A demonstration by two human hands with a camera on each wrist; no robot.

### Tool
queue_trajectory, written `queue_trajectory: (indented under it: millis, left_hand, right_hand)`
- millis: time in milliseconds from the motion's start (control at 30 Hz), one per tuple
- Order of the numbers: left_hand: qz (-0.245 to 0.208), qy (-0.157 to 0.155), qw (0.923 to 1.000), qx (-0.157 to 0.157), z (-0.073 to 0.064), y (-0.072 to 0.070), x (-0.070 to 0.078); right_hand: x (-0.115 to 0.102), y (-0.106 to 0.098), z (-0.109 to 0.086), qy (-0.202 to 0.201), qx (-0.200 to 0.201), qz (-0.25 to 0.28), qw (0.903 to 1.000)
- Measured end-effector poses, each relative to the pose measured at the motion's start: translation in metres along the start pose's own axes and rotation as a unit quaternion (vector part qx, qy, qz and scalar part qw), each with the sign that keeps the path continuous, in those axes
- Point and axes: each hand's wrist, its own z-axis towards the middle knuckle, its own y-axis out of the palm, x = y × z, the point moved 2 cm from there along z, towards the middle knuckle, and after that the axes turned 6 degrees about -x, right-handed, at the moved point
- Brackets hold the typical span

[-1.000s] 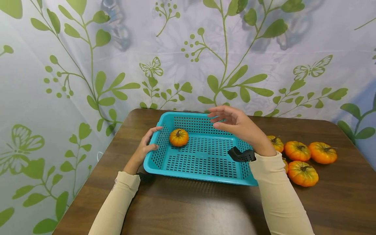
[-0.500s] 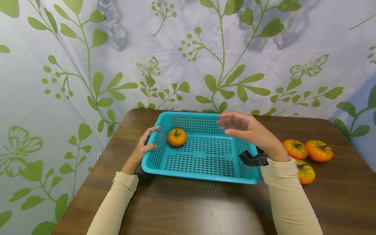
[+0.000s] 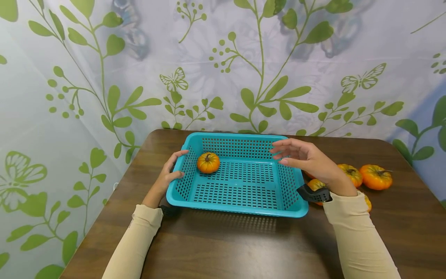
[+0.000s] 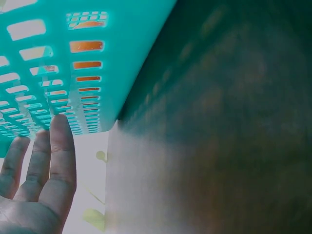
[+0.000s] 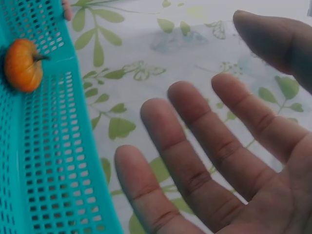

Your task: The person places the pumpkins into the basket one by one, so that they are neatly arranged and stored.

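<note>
A turquoise perforated plastic basket (image 3: pixel 237 184) stands on the table. One small orange pumpkin (image 3: pixel 208 162) sits inside it near the left wall. My left hand (image 3: pixel 168 176) holds the basket's left rim, index finger and thumb over the edge. In the left wrist view, fingers (image 4: pixel 61 146) of that hand lie against the outside of the perforated wall. My right hand (image 3: pixel 306 157) is above the basket's right side, fingers spread and loosely bent, holding nothing. Several more pumpkins (image 3: pixel 376 177) lie right of the basket, partly hidden by my right hand and forearm.
The brown wooden table (image 3: pixel 223 248) extends in front of the basket and to the right. A leaf-and-butterfly patterned cloth (image 3: pixel 209 77) hangs behind the table and along its left side.
My right hand has moved rightward and slightly down, from over the basket toward its right wall and the pumpkins beyond. My left hand stays on the rim. The view has shifted slightly.
</note>
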Motion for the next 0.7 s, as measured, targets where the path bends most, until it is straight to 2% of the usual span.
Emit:
queue_trajectory:
  millis: [233,600,700]
  left_hand:
    - [-0.002,-0.012,0.9999,0.002,0.0,0.001,0.002]
    - [-0.006,-0.023,0.9997,0.006,0.0,0.001,0.001]
    - [-0.008,-0.022,0.9997,0.006,0.0,0.001,0.001]
  right_hand:
    - [0.01,-0.005,-0.015,0.006,0.031,-0.011,0.9994]
    - [0.021,-0.009,-0.042,-0.017,0.115,-0.006,0.9932]
    - [0.023,-0.013,-0.05,-0.009,0.131,-0.01,0.9913]
